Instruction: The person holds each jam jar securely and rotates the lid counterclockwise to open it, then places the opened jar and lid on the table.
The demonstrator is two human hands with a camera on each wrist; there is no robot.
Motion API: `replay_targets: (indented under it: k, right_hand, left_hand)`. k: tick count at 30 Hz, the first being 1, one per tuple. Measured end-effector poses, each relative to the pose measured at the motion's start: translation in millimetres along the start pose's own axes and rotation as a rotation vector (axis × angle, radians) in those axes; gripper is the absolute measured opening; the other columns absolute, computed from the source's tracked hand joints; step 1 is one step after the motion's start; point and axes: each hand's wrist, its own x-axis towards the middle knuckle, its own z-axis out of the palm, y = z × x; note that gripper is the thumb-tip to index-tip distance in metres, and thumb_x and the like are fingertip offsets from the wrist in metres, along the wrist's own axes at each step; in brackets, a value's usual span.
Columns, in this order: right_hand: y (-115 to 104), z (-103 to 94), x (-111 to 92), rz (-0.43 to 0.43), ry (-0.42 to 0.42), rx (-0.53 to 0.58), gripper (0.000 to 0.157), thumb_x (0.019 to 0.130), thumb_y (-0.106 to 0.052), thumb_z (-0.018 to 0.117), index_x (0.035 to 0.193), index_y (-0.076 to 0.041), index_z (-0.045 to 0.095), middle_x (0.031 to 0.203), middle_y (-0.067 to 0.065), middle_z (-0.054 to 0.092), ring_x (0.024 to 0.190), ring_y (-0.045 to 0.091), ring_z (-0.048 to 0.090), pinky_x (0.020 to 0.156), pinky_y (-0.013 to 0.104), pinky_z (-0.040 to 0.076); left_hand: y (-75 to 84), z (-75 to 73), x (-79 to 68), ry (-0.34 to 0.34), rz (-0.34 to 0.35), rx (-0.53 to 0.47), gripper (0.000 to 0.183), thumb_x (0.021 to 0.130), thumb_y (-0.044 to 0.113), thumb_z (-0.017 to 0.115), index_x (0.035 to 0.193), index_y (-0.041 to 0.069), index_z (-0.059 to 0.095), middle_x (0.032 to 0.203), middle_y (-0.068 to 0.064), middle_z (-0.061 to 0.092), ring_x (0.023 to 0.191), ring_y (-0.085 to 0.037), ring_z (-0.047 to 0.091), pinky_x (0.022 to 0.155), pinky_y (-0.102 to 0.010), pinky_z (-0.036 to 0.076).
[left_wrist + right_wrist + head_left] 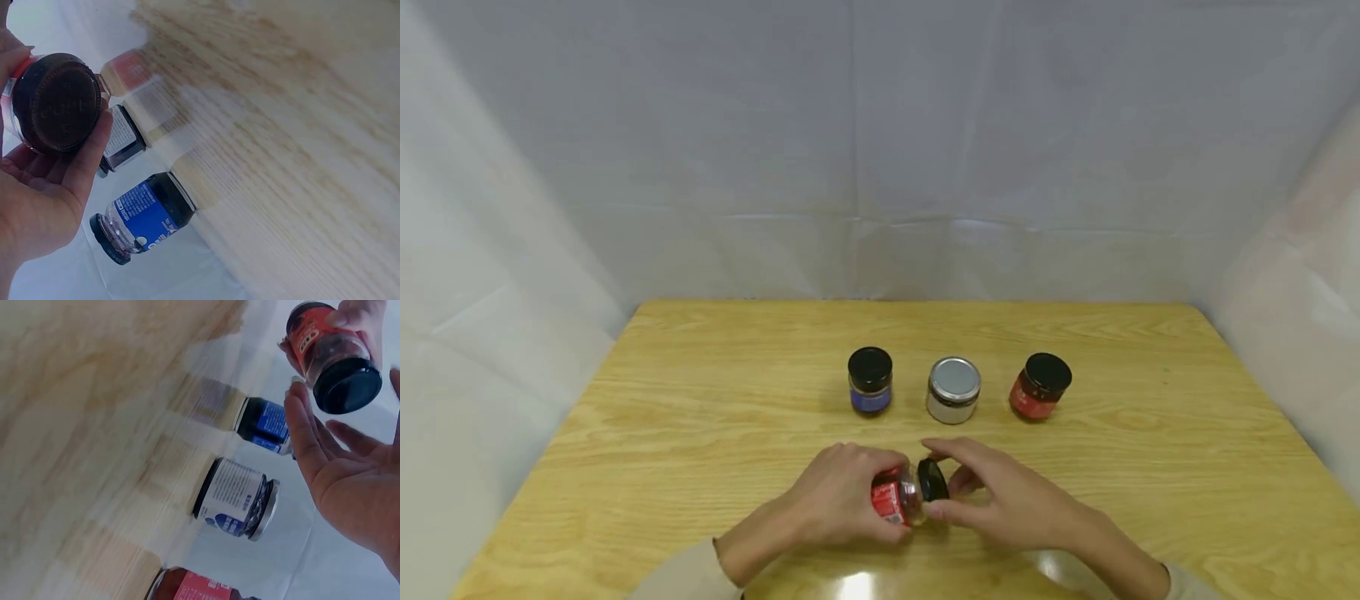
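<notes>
My left hand (844,497) grips a small glass jar (889,500) with a red label, tipped on its side above the table. Its black lid (932,481) points right, toward my right hand (1021,498). The right fingers and thumb are spread around that lid; in the right wrist view the fingers (305,428) are fairly straight and a gap shows beside the lid. Whether a fingertip touches it I cannot tell. The left wrist view shows the jar's dark base (59,103) facing the camera, with the left fingers wrapped about its side.
Behind the hands, three jars stand in a row on the wooden table (700,392): a blue-labelled jar (870,383) with a black lid, a pale-labelled jar (953,392) with a silver lid, and a red-labelled jar (1040,387). White sheeting (850,150) encloses the back and sides.
</notes>
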Motion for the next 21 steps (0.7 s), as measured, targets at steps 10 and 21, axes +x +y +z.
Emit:
replay_targets:
  k: [10,21]
  right_hand:
    - [-0.4,2.3,3.2,-0.079,0.017,0.005,0.055,0.087,-0.049,0.064,0.129,-0.015,0.056,0.111,-0.008,0.056,0.089,0.008,0.059,0.078,0.026,0.051]
    - [2.4,0.4,1.3,-0.334,0.085,-0.155,0.052,0.08,-0.028,0.078,0.127,-0.025,0.057,0.129,-0.013,0.05,0.117,0.009,0.05,0.096,0.035,0.043]
  left_hand:
    - [-1.6,2.4,0.7,-0.007,0.018,0.042,0.045,0.064,0.044,0.079,0.099,0.02,0.065,0.075,0.02,0.053,0.06,0.002,0.048,0.053,-0.018,0.039]
    - [-2.2,1.8,-1.4,-0.009,0.014,-0.021,0.041,0.064,0.041,0.08,0.097,0.023,0.065,0.074,0.022,0.054,0.06,0.003,0.049,0.055,-0.019,0.04]
